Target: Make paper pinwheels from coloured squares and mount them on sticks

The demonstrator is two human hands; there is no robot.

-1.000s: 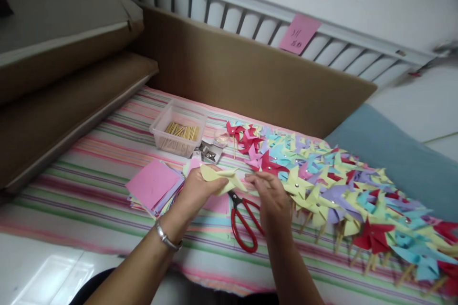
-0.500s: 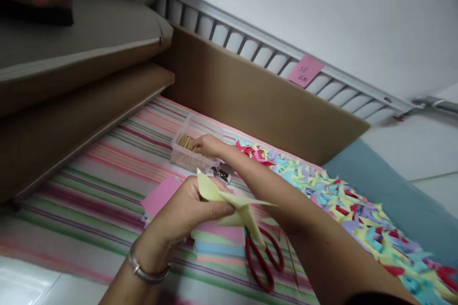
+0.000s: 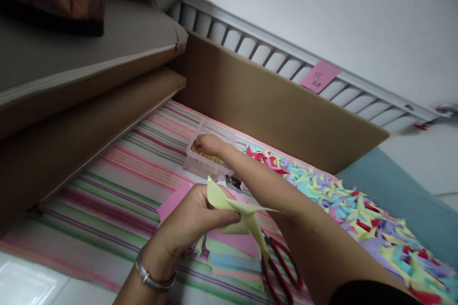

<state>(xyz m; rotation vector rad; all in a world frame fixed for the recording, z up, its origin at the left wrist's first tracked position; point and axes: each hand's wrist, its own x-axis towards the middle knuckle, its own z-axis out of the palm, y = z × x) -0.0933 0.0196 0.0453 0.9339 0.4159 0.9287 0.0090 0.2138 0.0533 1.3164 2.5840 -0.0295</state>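
Observation:
My left hand [image 3: 193,221] is closed on a folded pale yellow paper pinwheel [image 3: 236,214], held just above a stack of coloured paper squares [image 3: 229,248]. My right hand [image 3: 207,144] reaches far forward into a clear plastic box [image 3: 205,164] that holds wooden sticks. Its fingers curl over the sticks; whether they grip one is hidden. My right forearm crosses the middle of the view. A silver bracelet circles my left wrist.
Red-handled scissors [image 3: 282,269] lie on the striped cloth [image 3: 125,171] by the paper stack. Several finished pinwheels [image 3: 358,219] in mixed colours cover the right side. A brown cardboard wall [image 3: 279,105] stands behind, cushions [image 3: 82,57] at the left, a pink note [image 3: 319,76] on the rail.
My right hand left the pinwheel and reached forward into the stick box. The left hand kept hold of the yellow pinwheel. The view swung left and closer.

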